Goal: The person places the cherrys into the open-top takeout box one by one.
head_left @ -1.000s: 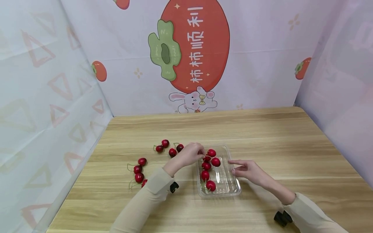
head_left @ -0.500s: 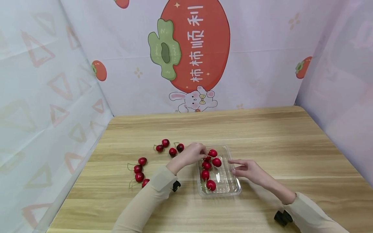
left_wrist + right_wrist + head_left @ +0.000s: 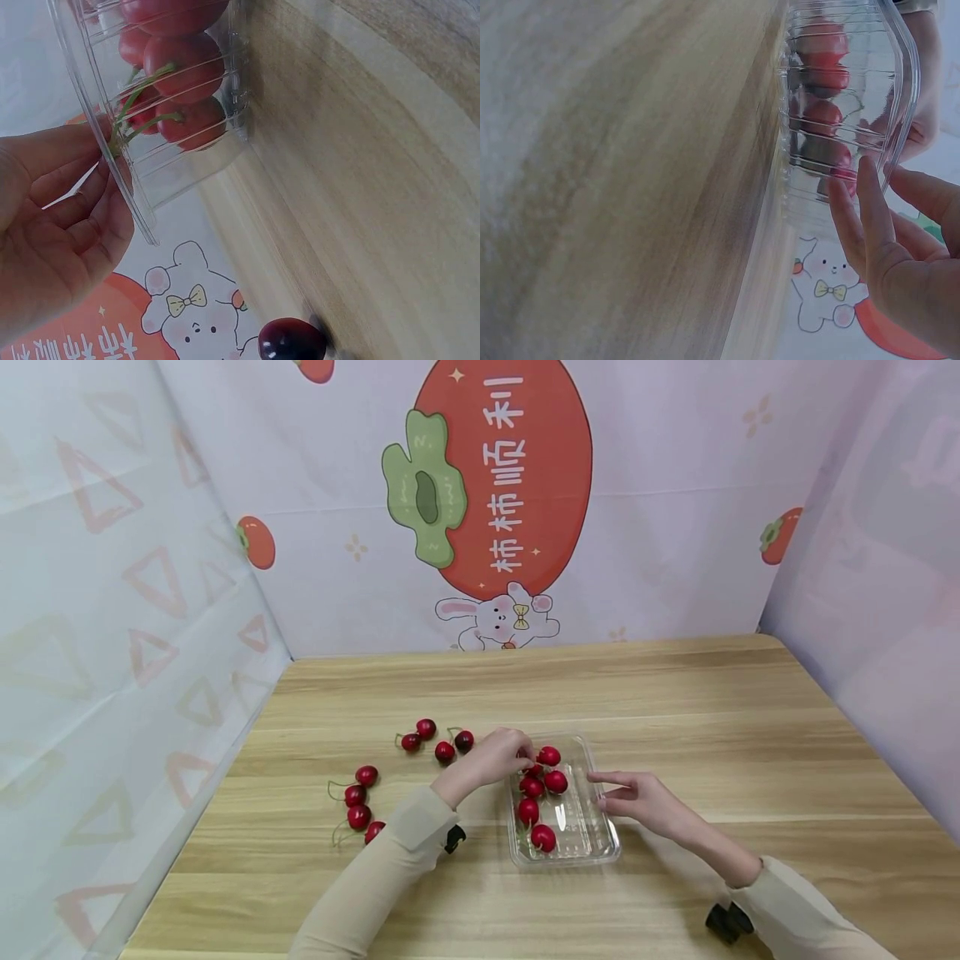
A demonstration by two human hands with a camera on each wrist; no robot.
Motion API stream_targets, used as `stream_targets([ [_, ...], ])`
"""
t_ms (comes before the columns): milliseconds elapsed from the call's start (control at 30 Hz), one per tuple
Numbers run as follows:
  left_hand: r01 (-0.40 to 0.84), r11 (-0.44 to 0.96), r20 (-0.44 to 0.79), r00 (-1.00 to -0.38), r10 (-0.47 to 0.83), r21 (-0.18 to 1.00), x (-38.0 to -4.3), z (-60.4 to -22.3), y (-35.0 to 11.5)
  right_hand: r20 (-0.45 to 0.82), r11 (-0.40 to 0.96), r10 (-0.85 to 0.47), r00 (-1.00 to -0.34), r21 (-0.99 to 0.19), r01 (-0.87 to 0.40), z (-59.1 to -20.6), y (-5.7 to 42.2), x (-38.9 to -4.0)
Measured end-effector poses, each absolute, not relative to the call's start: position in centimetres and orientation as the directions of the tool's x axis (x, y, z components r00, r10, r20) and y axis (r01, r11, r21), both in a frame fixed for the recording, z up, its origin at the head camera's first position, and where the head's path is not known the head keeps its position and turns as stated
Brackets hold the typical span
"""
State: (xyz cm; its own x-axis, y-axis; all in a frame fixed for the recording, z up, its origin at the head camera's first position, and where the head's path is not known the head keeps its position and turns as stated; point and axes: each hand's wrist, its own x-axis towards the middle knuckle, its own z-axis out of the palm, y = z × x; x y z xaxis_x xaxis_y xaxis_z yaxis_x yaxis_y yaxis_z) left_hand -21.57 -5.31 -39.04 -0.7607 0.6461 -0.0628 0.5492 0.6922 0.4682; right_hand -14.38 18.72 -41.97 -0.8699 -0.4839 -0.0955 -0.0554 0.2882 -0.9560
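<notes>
A clear plastic box stands on the table with several red cherries in it, mostly along its left side. My left hand reaches over the box's far left corner. In the left wrist view its thumb and fingers pinch the green stems of a pair of cherries, which hang inside the box. At the right side of the box, my right hand touches the wall and rim with fairly straight fingers.
Several paired cherries lie on the wooden table left of the box, one partly hidden by the left sleeve. More cherries lie near the left wrist. A printed cloth rises behind the table.
The left hand has shifted very slightly right. The cherries near it in the box have moved a little, one rolling slightly nearer the front. The right hand stays in place.
</notes>
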Motion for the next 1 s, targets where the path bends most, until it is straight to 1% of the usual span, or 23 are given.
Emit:
stream_targets([
  [233,0.565,0.687,-0.052,-0.754,0.655,0.457,-21.7,-39.2,-5.3,-0.096,0.284,-0.488,-0.868,-0.957,-0.053,-42.0,18.7,-14.4],
  [533,0.565,0.665,-0.035,-0.749,0.662,0.489,-21.7,-39.4,-5.5,-0.090,0.277,-0.491,-0.866,-0.959,-0.058,-42.0,18.7,-14.3],
  [1000,0.493,0.669,0.016,-0.811,0.584,0.556,-21.2,-38.4,-7.8,-0.104,0.306,-0.484,-0.869,-0.950,-0.056,-41.8,18.7,-14.4],
])
